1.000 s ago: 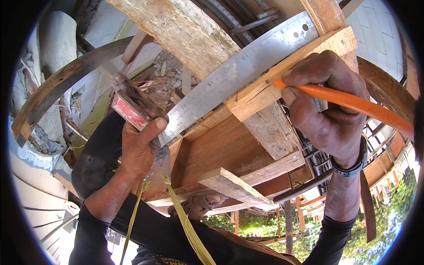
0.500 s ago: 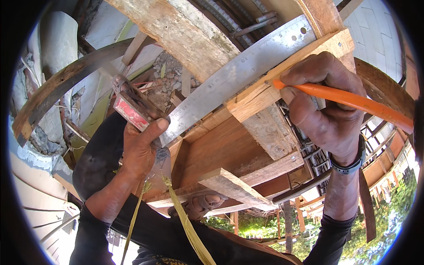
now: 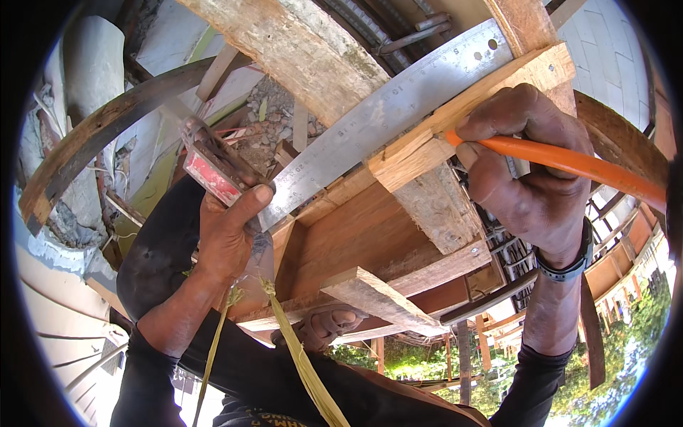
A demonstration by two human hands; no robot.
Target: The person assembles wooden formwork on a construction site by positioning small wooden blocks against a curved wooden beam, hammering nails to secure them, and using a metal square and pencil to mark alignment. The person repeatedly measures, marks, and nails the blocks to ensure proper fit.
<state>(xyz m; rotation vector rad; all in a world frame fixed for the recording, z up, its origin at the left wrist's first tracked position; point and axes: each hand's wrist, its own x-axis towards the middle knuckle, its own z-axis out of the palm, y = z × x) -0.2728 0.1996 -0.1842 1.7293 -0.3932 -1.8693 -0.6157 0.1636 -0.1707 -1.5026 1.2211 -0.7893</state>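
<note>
My left hand [image 3: 228, 231] is closed round the red and metal stock of a carpenter's square [image 3: 377, 121], thumb pressed near the base of its steel blade. The long blade slants up to the right, its upper end against an upright wooden post [image 3: 523, 28]. Along its lower edge lies a pale strip of lumber [image 3: 509, 73], with a short light wooden block [image 3: 413, 162] just below. My right hand [image 3: 526, 171] pinches an orange pencil [image 3: 569, 162], the tip end at the right part of that block. The exact contact point is hidden by the fingers.
A thick rough beam [image 3: 299, 50] runs under the blade, beside steel rebar [image 3: 356, 32]. Below is a plywood formwork box [image 3: 356, 242] with a loose wooden plank [image 3: 380, 299] across it. Yellow straps [image 3: 302, 363] hang near my left forearm. Rubble [image 3: 267, 121] lies beyond my left hand.
The pencil tip has shifted slightly right along the block. The square and the lumber sit a little higher and farther right in the view. Both hands keep their grips.
</note>
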